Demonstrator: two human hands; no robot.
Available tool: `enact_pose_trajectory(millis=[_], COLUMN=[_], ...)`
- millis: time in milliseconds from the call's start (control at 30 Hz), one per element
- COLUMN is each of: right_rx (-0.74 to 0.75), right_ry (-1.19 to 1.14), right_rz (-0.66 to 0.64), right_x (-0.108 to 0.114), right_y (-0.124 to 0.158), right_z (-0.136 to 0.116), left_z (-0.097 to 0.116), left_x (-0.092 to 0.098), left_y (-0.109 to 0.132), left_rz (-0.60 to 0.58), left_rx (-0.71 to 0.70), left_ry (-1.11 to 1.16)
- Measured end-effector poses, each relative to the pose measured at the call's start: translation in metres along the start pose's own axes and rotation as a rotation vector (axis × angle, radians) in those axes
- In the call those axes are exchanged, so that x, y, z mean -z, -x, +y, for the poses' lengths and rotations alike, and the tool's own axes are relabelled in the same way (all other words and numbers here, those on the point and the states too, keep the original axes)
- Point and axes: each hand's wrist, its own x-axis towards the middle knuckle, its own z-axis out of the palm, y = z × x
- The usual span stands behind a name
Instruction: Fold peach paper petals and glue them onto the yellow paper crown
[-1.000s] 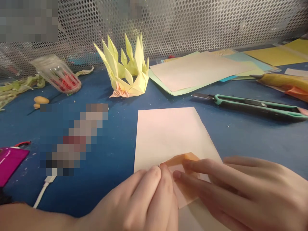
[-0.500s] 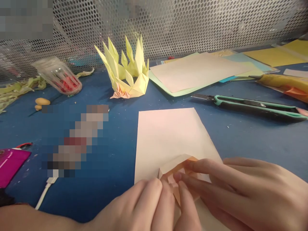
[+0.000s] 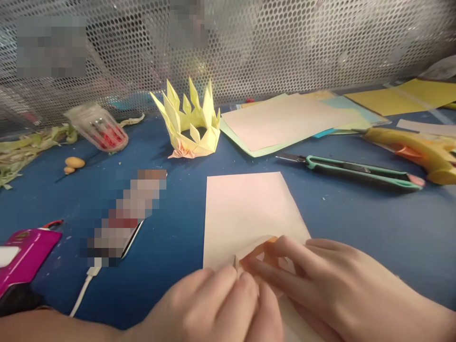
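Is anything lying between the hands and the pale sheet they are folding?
Nothing visible. The left hand pinches the near edge of the pale sheet and the right hand presses on it; scissors and paper crown lie farther back.

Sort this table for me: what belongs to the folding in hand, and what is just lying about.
In hand: pale pink sheet; orange folded piece at its near edge, touched by the left hand and right hand.

Lying about: yellow paper crown; stack of coloured sheets; green-handled cutter; yellow glue gun; clear tube of red tools; magenta case; white cable.
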Motion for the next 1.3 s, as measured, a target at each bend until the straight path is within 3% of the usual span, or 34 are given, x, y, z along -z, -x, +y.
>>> enact_pose_trajectory(millis=[100,233,300,433,500,600,767,1033,1300], right_rx=[-0.035,-0.096,-0.103,-0.043,-0.118,-0.261,-0.343,-0.349,-0.588], right_ry=[0.021,-0.027,-0.072,-0.015,0.001,-0.224,-0.616,-0.724,-0.735], right_rz=[-0.003,0.017,0.044,0.223,0.276,0.187,0.001,-0.01,-0.011], right_x=[0.001,0.004,0.01,0.021,0.022,0.022,0.026,0.026,0.035], right_y=[0.0,0.001,0.001,0.0,0.0,-0.004,-0.01,-0.008,-0.018], right_z=[-0.006,-0.007,-0.002,0.011,0.016,0.022,0.031,0.037,0.025], left_z=[-0.007,-0.022,-0.026,-0.028,-0.028,-0.03,-0.031,-0.031,-0.047], left_x=[0.002,0.001,-0.001,-0.003,-0.002,0.0,0.003,0.003,0.004], left_y=[-0.004,-0.013,-0.018,-0.024,-0.026,-0.028,-0.027,-0.038,-0.052], left_rz=[0.019,-0.337,-0.43,-0.397,-0.395,-0.397,-0.366,-0.499,-0.494], left_rx=[0.124,0.332,0.349,0.347,0.374,0.389,0.444,0.727,0.829], left_ry=[0.077,0.309,0.449,0.604,0.618,0.665,0.854,1.097,1.151])
